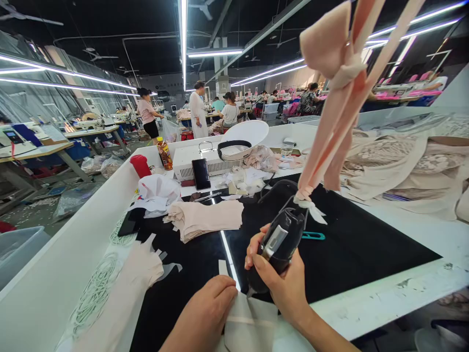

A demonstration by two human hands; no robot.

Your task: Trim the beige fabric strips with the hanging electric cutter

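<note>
My right hand (282, 278) is wrapped round a black hand-held cutting tool (280, 239), its tip down on a pale fabric piece (249, 322) at the near table edge. A pink fabric strip bundle (340, 98) hangs from above and is tied to the tool's top. My left hand (208, 305) rests knuckles-up on the same pale fabric, fingers curled and pressing it to the black mat (348, 244). A lit strip (227, 252) glows through the mat between my hands.
A stack of pink cut pieces (205, 218) lies ahead on the mat, a long pink piece (124, 288) at left. Behind stand a white box machine (205, 164), a phone (201, 173), a red cup (140, 166), a bottle (164, 153). Lace fabric (406, 166) fills the right. People work at far tables.
</note>
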